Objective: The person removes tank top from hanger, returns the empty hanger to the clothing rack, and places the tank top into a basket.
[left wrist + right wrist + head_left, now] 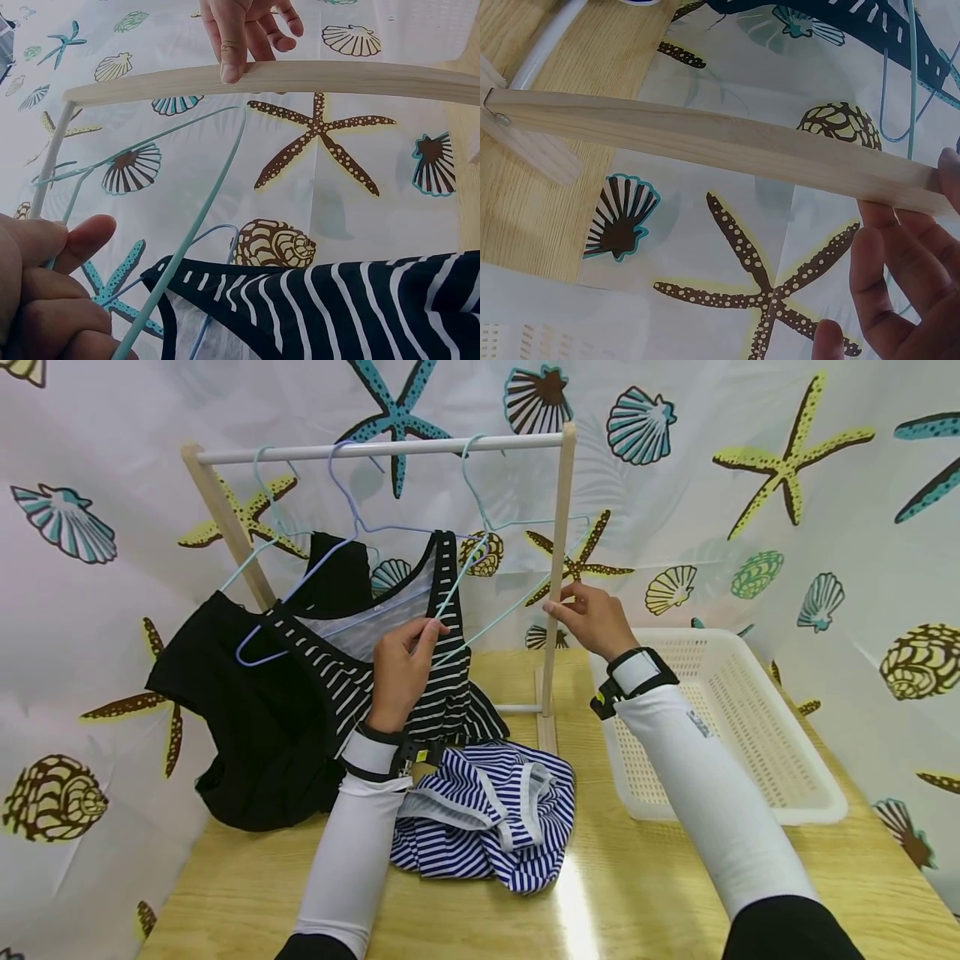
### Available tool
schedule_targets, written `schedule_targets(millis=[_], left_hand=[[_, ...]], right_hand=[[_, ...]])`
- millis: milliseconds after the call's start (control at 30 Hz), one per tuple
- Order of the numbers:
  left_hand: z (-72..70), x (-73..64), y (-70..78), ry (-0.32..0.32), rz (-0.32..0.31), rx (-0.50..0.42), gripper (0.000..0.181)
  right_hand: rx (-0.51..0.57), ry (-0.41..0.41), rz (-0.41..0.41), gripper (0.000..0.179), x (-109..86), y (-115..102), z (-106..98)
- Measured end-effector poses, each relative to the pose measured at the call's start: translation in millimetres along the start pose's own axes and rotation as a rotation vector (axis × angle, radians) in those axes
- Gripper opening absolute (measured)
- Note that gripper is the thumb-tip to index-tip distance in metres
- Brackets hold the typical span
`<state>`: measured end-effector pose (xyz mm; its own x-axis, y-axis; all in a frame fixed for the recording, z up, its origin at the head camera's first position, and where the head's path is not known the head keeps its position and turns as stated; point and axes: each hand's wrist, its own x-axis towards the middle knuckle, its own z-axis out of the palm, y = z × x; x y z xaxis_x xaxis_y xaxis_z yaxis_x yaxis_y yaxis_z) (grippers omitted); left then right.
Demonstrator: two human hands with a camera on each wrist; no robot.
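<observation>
My left hand [401,664] pinches one arm of a mint-green wire hanger [486,524], which hooks over the rail of a small clothes rack with no garment on it. Fingers and thumb of my right hand [596,620] grip the rack's right wooden post [558,552], as the right wrist view also shows. Just left of the green hanger, a black top with white stripes [453,693] hangs on a lilac hanger [300,581]. Farther left is a black garment [258,727] on another mint-green hanger [251,558].
A crumpled blue-and-white striped garment [468,852] lies on the wooden table [585,893] below the rack rail [427,447]. On the right stands a white perforated basket [813,814], partly behind my right forearm. A curtain with shells and starfish backs the scene.
</observation>
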<state>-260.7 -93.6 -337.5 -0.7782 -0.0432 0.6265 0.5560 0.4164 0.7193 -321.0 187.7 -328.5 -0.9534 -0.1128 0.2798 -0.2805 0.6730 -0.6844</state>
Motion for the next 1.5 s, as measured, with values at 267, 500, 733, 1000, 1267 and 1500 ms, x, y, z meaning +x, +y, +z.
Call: schedule_targets(millis=[267,500,733,1000,1267,1500], left_hand=[[0.3,3.3,-0.7,0.01,0.011,0.007,0.024],[-1.4,8.2,-5.3,0.056,-0.007,0.142,0.024],[-2.4,8.6,-6.5,0.081,0.024,0.252,0.023],[-5.7,13.9,4.6,0.142,0.027,0.265,0.028],[-15.3,9.1,22.2,0.204,0.106,0.263,0.03],[-15.8,1.2,36.7,0.18,0.165,0.265,0.031]], right_hand=[[-0.001,0.013,-0.001,0.036,-1.1,-1,-2],[-0.001,0.013,0.003,0.034,0.1,-1,2],[-0.006,0.003,-0.003,0.035,-3.2,0,6],[0.002,0.018,-0.012,0.035,0.0,2,2],[0.013,0.014,-0.009,0.035,0.5,0,2],[0.017,0.012,-0.008,0.036,-1.0,0,1]])
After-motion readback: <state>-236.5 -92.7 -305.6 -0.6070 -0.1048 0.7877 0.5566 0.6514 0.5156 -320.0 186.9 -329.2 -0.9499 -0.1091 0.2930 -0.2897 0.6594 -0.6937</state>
